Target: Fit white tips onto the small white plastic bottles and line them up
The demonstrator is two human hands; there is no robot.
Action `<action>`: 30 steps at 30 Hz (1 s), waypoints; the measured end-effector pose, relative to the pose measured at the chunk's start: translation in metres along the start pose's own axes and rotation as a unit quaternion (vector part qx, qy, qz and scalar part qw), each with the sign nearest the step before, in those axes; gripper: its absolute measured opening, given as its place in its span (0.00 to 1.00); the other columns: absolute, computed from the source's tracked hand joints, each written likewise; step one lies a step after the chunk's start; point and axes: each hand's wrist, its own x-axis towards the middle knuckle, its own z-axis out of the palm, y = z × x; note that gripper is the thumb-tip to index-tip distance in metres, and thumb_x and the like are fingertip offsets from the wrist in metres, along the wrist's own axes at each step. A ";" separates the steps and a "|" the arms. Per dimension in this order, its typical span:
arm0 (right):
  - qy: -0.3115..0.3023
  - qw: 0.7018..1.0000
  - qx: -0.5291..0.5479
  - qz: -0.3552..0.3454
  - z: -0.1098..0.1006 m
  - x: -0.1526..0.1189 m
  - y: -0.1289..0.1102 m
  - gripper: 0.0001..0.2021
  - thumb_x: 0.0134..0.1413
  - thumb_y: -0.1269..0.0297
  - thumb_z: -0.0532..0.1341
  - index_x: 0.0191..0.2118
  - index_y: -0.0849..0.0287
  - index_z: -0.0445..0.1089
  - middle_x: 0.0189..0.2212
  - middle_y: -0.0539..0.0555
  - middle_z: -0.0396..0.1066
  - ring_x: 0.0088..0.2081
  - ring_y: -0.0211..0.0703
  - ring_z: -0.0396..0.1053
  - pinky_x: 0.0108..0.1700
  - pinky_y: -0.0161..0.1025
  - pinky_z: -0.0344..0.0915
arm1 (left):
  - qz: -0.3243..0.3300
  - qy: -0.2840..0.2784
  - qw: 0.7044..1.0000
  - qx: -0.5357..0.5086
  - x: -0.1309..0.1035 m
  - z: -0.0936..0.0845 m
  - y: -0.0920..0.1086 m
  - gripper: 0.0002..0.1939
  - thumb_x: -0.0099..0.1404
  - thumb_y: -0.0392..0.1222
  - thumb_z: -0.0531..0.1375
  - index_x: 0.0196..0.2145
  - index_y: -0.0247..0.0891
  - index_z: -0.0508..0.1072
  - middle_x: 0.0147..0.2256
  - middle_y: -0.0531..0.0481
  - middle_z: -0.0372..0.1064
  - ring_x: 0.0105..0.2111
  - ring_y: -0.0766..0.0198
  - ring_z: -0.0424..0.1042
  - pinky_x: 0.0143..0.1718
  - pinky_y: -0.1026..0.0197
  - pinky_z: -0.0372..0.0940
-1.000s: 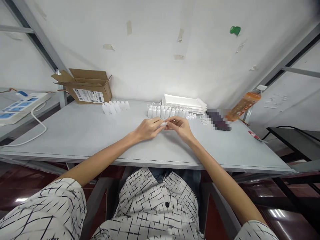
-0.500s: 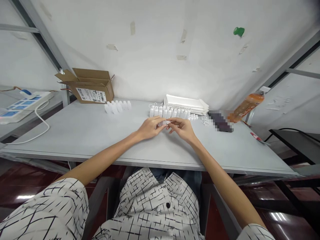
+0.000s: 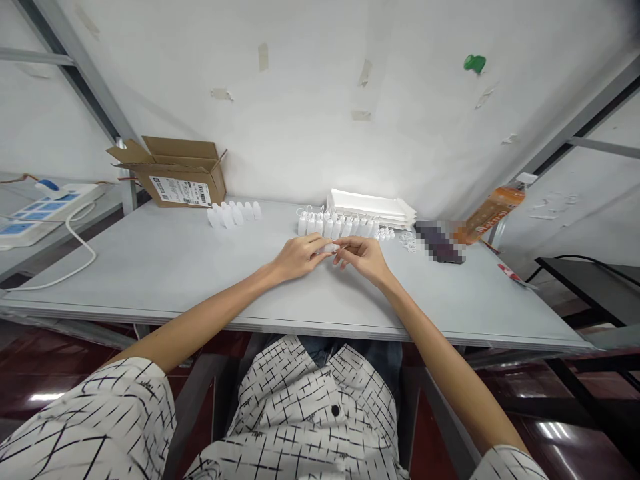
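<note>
My left hand (image 3: pixel 295 259) is closed round a small white plastic bottle (image 3: pixel 327 248), which lies on its side with its neck end pointing right. At that neck end, the fingertips of my right hand (image 3: pixel 367 260) are pinched together; what lies between them is too small to tell. Just beyond my hands stand several white squeeze bottles (image 3: pixel 337 228) in rows, some with loops at the top. Small white caps (image 3: pixel 386 234) lie at the right end of these rows, beside a scatter of tiny white pieces (image 3: pixel 409 241).
Several capless-looking white bottles (image 3: pixel 233 215) stand at back left, near an open cardboard box (image 3: pixel 180 180). Stacked white trays (image 3: pixel 370 208) sit against the wall. To the right are a blurred dark object (image 3: pixel 440 243) and an orange drink bottle (image 3: pixel 495 210). A power strip (image 3: pixel 45 213) is far left.
The view has shifted very slightly. My hands stay together over the table, with the fingers of my right hand moving a little at the bottle's neck end.
</note>
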 end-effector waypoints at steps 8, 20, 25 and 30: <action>-0.019 1.000 0.000 0.008 -0.001 -0.001 0.000 0.23 0.43 0.47 0.72 0.35 0.63 0.74 0.25 0.54 0.74 0.28 0.45 0.76 0.30 0.42 0.75 | 0.010 0.010 1.000 -0.006 -0.002 0.002 0.002 0.15 0.73 0.44 0.54 0.48 0.33 0.75 0.38 0.44 0.75 0.32 0.65 0.72 0.32 0.64 0.64; -0.005 0.999 -0.043 -0.029 -0.005 -0.002 0.002 0.22 0.48 0.45 0.69 0.36 0.63 0.73 0.29 0.55 0.74 0.31 0.46 0.76 0.30 0.43 0.76 | -0.094 -0.019 0.979 -0.179 0.008 -0.004 0.003 0.15 0.70 0.45 0.58 0.46 0.36 0.78 0.33 0.48 0.76 0.27 0.68 0.71 0.28 0.65 0.66; -0.020 0.998 -0.056 -0.035 -0.005 -0.004 0.004 0.21 0.52 0.46 0.67 0.36 0.63 0.73 0.29 0.56 0.75 0.30 0.47 0.78 0.29 0.41 0.76 | -0.161 -0.064 0.935 -0.310 0.006 -0.004 0.004 0.17 0.68 0.48 0.60 0.47 0.33 0.78 0.33 0.47 0.75 0.19 0.73 0.68 0.21 0.67 0.66; -0.025 0.999 -0.036 -0.020 -0.004 -0.004 0.004 0.21 0.50 0.46 0.68 0.35 0.62 0.72 0.28 0.56 0.76 0.30 0.47 0.78 0.32 0.42 0.76 | -0.123 -0.035 0.942 -0.310 0.004 -0.004 0.004 0.15 0.67 0.46 0.61 0.45 0.35 0.79 0.35 0.46 0.74 0.20 0.73 0.68 0.21 0.67 0.67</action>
